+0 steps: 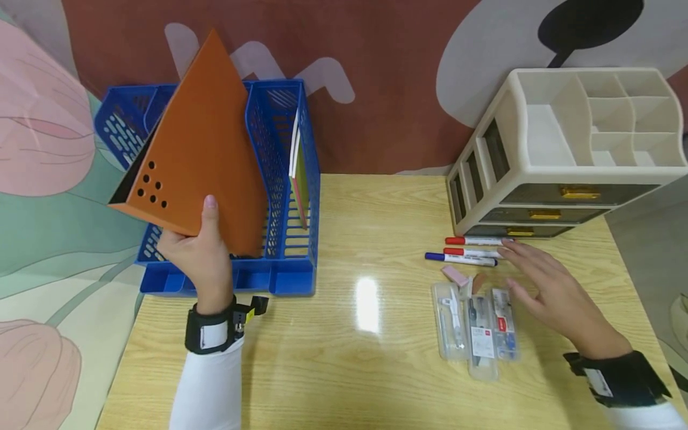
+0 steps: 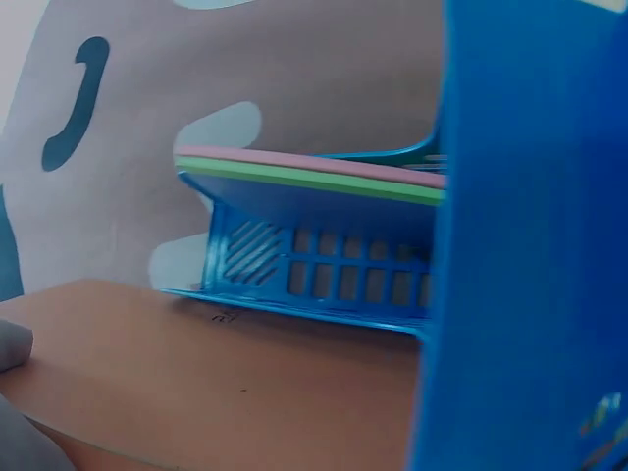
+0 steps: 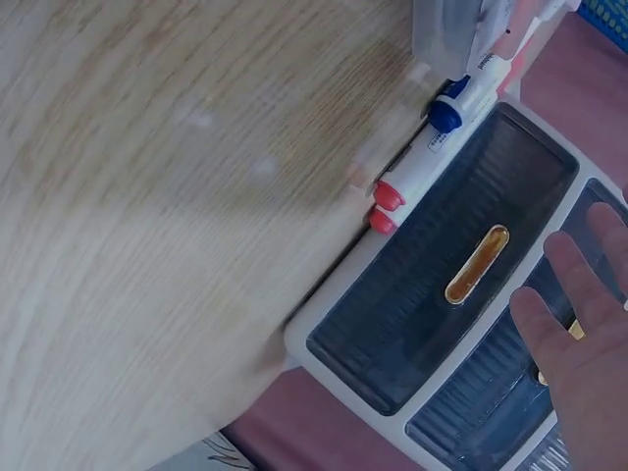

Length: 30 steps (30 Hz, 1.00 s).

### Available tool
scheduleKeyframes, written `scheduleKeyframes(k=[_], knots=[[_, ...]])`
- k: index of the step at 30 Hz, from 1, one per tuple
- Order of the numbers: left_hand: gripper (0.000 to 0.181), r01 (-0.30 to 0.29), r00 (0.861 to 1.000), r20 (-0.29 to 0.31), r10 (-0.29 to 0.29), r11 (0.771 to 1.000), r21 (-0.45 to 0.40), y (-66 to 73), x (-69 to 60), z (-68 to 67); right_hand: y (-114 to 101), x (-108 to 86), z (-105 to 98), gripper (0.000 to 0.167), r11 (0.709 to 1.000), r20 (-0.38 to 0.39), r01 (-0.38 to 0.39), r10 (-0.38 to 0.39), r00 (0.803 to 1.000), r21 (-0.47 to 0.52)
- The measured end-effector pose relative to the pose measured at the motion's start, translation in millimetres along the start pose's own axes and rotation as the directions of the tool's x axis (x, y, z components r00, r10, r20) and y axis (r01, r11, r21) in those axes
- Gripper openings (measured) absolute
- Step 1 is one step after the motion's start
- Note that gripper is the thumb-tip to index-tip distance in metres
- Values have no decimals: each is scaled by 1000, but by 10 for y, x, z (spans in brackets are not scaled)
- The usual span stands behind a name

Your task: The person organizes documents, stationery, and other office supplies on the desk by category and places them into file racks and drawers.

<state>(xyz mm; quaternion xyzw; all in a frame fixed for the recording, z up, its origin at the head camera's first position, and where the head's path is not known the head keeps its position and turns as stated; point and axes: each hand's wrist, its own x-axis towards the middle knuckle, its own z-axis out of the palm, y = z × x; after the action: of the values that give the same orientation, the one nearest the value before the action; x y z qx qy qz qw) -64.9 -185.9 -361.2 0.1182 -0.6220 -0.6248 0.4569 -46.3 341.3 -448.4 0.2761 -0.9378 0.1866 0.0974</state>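
Over the left side of the blue file organizer [image 1: 292, 280], the orange file folder [image 1: 206, 143] is tilted in the left hand's [image 1: 201, 263] gripping fingers, so I'd straighten it before lowering, right hand [image 1: 556, 292] spread loosely by the markers [image 1: 467, 260].

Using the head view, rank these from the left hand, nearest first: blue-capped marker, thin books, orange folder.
1. Orange folder: held in the left hand.
2. Thin books: right compartment of the blue rack.
3. Blue-capped marker: farther right, on the table.
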Motion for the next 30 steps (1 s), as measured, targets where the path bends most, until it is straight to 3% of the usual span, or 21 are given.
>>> scheduleKeyframes(k=[8,13,24,30], knots=[[35,-28,998,59,26,999,47,-325,-21,-89,-25,-38,24,66,1000,-7,-14,14,1000,3],[34,-40,996,89,31,994,104,-441,-41,-122,-46,-84,39,65,999,-13,-36,36,999,4],[35,-95,983,171,62,977,192,-483,-45,-84,-60,-177,-2,65,993,1,-120,120,993,20],[36,-125,977,196,80,966,227,-481,-35,-74,-38,-196,-22,61,992,-12,-122,122,992,31]])
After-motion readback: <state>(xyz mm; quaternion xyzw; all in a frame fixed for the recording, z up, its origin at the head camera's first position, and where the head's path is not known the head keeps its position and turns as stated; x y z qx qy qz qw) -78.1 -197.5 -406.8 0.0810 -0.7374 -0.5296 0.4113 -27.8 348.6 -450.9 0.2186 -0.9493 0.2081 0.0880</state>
